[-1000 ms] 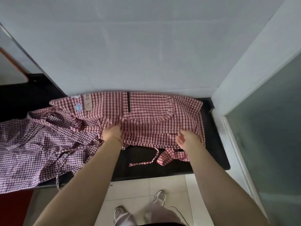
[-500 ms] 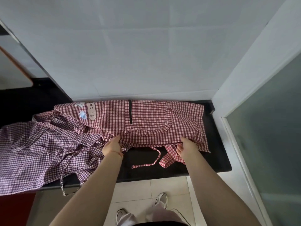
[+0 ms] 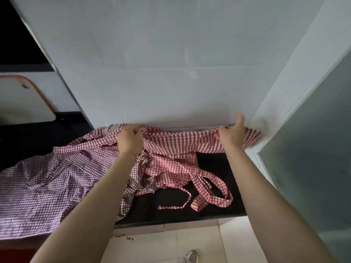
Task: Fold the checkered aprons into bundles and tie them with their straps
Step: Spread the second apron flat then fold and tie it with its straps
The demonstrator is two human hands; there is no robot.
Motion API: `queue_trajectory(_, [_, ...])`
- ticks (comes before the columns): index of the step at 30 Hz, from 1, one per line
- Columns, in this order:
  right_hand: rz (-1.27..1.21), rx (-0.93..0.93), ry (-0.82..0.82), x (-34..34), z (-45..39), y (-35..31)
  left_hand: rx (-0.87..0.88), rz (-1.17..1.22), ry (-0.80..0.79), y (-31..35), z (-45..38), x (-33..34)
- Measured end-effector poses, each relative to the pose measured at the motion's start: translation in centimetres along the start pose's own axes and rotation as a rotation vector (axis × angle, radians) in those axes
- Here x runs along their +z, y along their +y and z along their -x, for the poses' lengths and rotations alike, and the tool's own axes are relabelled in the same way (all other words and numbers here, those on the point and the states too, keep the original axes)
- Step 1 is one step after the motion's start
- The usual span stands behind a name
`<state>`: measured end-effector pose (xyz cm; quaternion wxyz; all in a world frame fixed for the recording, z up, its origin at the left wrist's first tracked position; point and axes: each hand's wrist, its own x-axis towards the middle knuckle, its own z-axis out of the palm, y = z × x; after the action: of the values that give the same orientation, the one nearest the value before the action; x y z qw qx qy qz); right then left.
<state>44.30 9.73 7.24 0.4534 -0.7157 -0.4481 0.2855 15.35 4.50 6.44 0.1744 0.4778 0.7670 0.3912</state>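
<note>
Flanking black counter [image 3: 214, 188]: white walls [image 3: 152, 73]

Both forearms are bare from the lower edge of the view up to the wrists, with no sleeve, watch or ring showing on either. The left hand [image 3: 130, 139] and the right hand [image 3: 232, 133] wear no gloves. At the bottom of the view, over the pale floor tiles, the toe of one white shoe [image 3: 190, 257] with a darker sole edge shows
</note>
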Motion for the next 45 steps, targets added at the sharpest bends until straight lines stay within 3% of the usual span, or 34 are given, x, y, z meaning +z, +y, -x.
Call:
queue_trajectory(4, [0.312,-0.157,-0.214,-1.5,0.6,-3.4,0.122,-0.197,-0.172,-0.3,-0.6,-1.8])
queue_trajectory(6, [0.404,-0.214,-0.256,-1.8,1.2,-4.3,0.149,-0.263,-0.170,-1.2,-0.1,-2.2])
queue_trajectory(12, [0.379,-0.408,-0.137,-1.8,3.3,-6.8,0.043,-0.096,0.123,-1.5,0.7,-5.2])
queue_trajectory(17, [0.295,-0.474,-0.056,-1.4,4.8,-8.9,0.240,0.033,0.341,2.7,-2.3,-10.4])
queue_trajectory(21, [0.293,-0.512,0.081,-1.2,5.2,-10.1,0.427,-0.133,0.539,5.3,-3.3,-13.4])
queue_trajectory(25, [0.388,-0.561,0.178,-1.4,5.8,-10.7,0.235,-0.250,0.304,4.3,-2.9,-14.1])
queue_trajectory(29, [0.485,-0.675,0.213,-1.8,6.3,-11.5,0.240,-0.132,0.152,1.8,-2.9,-13.8])
queue_trajectory(33, [0.516,-0.574,0.025,-2.1,5.8,-12.2,0.128,0.077,0.029,0.5,-2.5,-14.1])
queue_trajectory(38, [0.753,-0.322,-0.240,-2.8,5.6,-13.0,0.230,-0.292,-0.194,1.1,-4.5,-16.9])
queue_trajectory(42, [0.909,-0.040,-0.593,-4.1,5.1,-13.3,0.325,-0.466,-0.486,4.9,-5.8,-18.5])
queue_trajectory(45, [1.128,-0.045,-0.634,-3.9,3.5,-11.7,0.304,-0.571,-0.585,4.7,-6.3,-14.3])
